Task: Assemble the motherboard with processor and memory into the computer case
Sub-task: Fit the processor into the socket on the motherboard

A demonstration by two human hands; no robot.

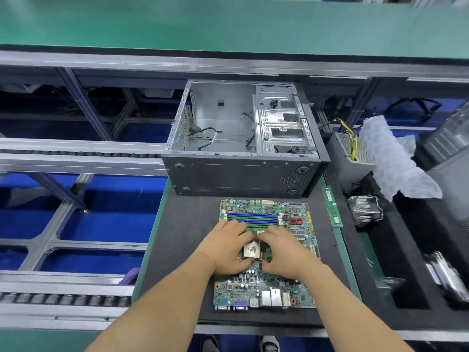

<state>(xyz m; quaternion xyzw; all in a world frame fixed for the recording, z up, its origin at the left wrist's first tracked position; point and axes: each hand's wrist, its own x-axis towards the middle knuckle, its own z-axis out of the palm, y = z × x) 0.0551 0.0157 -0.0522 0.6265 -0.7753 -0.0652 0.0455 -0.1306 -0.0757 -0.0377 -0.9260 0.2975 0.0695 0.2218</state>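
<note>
Both hands' fingers point(250, 237) curl around the processor point(251, 251) on the motherboard point(266, 288).

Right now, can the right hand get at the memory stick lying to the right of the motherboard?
Probably yes. The memory stick lies uncovered on the mat edge, nothing between it and the right hand, though that hand is busy at the processor.

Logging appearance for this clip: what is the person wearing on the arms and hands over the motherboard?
Nothing shows on either. The left hand and right hand are bare, with no gloves, rings, watch or wrist strap visible. Both forearms are bare right to the frame's bottom edge; no sleeve shows.
</note>
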